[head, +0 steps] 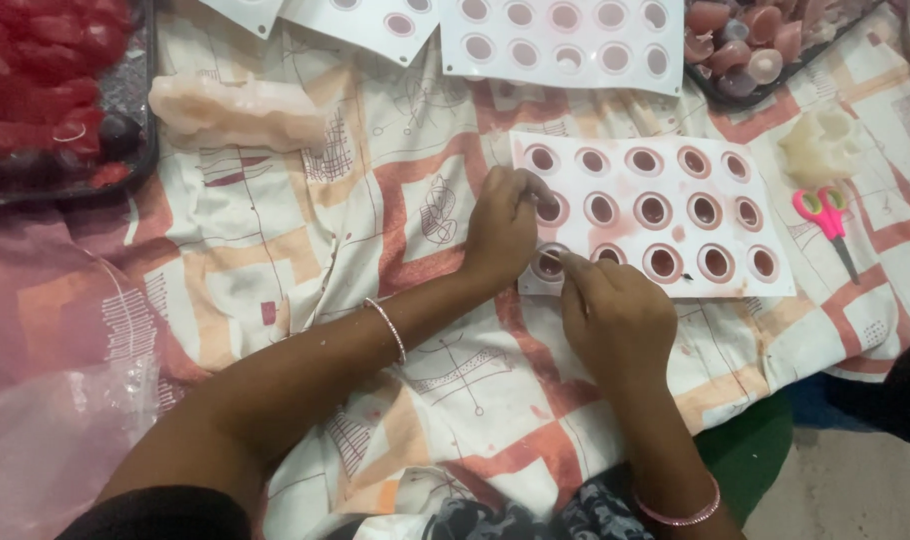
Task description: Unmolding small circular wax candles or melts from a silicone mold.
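Both bare forearms reach forward and angle inward until the hands nearly meet. The left hand (502, 228) is palm down with its fingers curled under. The right hand (615, 318) is loosely fisted, its fingertips pinched together and pointing toward the left hand.

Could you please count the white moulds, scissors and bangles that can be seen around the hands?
White silicone moulds: 4 (the mould under the hands, a full one above it, and two partly cut off at the top edge)
Pink-handled scissors: 1
Bangles: 2, one on each wrist
Total: 7
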